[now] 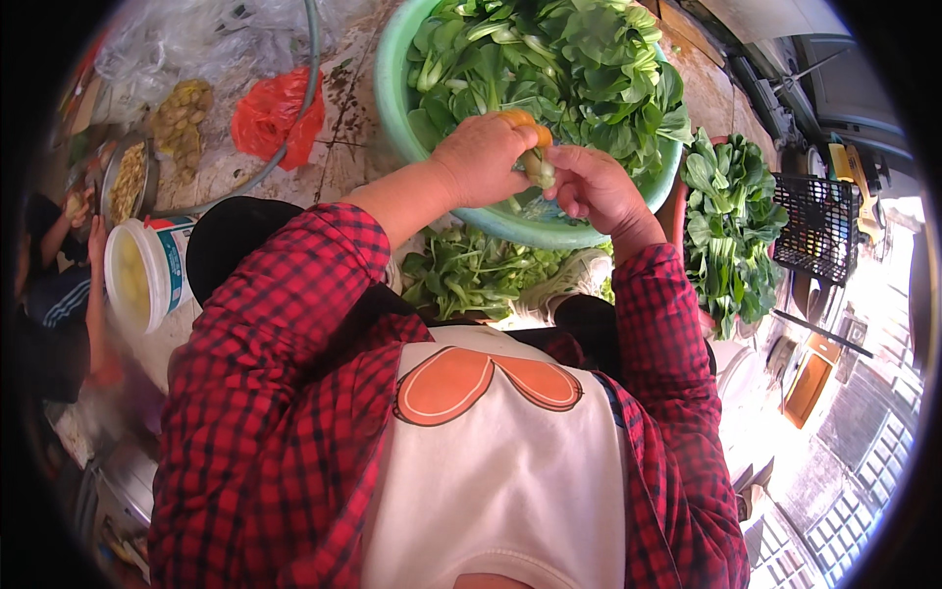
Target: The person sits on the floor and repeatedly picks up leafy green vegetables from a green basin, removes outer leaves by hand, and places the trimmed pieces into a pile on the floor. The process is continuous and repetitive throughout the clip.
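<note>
My left hand (482, 160) grips a stalk of bok choy (541, 171) by its pale stem, with orange coverings on some of the fingers. The fingertips of my right hand (595, 188) pinch at the root end of that stalk. Both hands are over the near rim of a large green plastic basin (390, 96), heaped with leafy bok choy (544, 66). Some water shows near the basin's front edge. Below the basin, loose greens (471, 272) lie by my shoe (570, 280).
To the right, a red container holds more bok choy (732, 228), beside a black plastic crate (817, 228). A grey hose (313, 51) crosses the floor past a red plastic bag (280, 114). On the left are a white bucket (151, 272) and another person's hand (96, 239).
</note>
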The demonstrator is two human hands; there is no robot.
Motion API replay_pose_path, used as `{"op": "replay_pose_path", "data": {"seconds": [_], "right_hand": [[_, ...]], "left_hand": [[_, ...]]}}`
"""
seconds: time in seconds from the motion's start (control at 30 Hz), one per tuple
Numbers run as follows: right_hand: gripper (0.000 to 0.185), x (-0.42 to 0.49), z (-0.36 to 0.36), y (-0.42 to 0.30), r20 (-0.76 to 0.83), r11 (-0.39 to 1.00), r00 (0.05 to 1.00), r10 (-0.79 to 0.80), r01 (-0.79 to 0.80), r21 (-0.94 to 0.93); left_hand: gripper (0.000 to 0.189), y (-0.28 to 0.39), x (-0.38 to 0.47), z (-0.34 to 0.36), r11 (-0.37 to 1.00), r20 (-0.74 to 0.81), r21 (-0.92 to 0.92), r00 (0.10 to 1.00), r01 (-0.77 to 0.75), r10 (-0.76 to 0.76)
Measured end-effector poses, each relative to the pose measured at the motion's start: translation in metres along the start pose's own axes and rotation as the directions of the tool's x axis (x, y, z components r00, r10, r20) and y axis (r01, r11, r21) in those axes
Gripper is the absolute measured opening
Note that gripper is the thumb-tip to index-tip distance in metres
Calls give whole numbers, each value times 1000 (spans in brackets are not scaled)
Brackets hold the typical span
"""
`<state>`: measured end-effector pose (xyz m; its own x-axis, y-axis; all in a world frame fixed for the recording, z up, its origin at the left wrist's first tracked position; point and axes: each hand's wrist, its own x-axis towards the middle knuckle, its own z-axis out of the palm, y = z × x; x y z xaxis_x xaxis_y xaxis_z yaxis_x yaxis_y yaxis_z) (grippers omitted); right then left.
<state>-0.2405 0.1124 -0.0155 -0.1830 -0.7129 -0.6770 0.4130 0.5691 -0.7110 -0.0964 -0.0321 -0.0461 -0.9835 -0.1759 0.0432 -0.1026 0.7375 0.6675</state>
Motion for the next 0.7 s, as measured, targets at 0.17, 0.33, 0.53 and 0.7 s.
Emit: {"op": "replay_pose_path", "data": {"seconds": [0.17, 0.33, 0.53, 0.7], "right_hand": [[28, 15, -18, 10, -161, 989, 984, -82, 101, 110], [27, 42, -19, 46, -284, 983, 959, -15, -37, -177], [39, 94, -5, 128, -310, 642, 924, -223, -100, -760], [28, 100, -15, 136, -182, 553, 971, -153, -68, -830]], "left_hand": [[41, -1, 3, -13, 969, -142, -184, 972, 162, -189], [38, -3, 8, -23, 868, -147, -398, 914, 297, -379], [30, -10, 18, -33, 648, -210, -726, 824, 228, -526], [30, -15, 14, -34, 708, -223, -648, 818, 281, -530]]}}
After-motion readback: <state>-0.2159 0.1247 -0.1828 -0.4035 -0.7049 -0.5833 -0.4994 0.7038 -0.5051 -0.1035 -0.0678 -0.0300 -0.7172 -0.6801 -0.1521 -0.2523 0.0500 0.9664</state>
